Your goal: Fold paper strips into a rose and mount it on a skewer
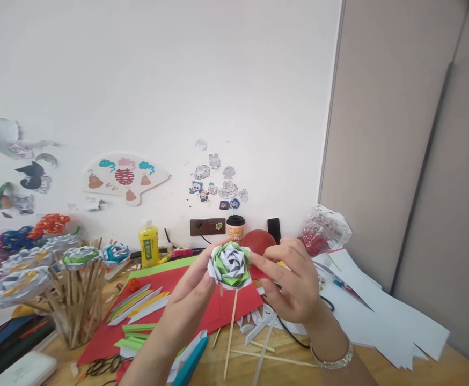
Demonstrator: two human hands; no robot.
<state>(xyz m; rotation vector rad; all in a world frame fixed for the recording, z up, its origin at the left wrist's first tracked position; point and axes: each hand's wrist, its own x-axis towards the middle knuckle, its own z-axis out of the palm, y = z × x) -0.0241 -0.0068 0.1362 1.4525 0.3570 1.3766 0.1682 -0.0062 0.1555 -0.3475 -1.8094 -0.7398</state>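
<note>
A white and green folded-paper flower on a thin wooden stick is held up above the table's middle. My left hand grips its left side, with the thumb in front and the fingers partly hidden behind it. At the flower's right edge, my right hand touches the petals with an extended index finger; its other fingers are loosely bent and apart, with nothing seen between them. The stick points down below the flower.
Finished paper flowers on sticks crowd the left. Red paper, paper strips, loose sticks and a teal tool lie on the table. A yellow bottle and lidded cup stand behind; white sheets lie right.
</note>
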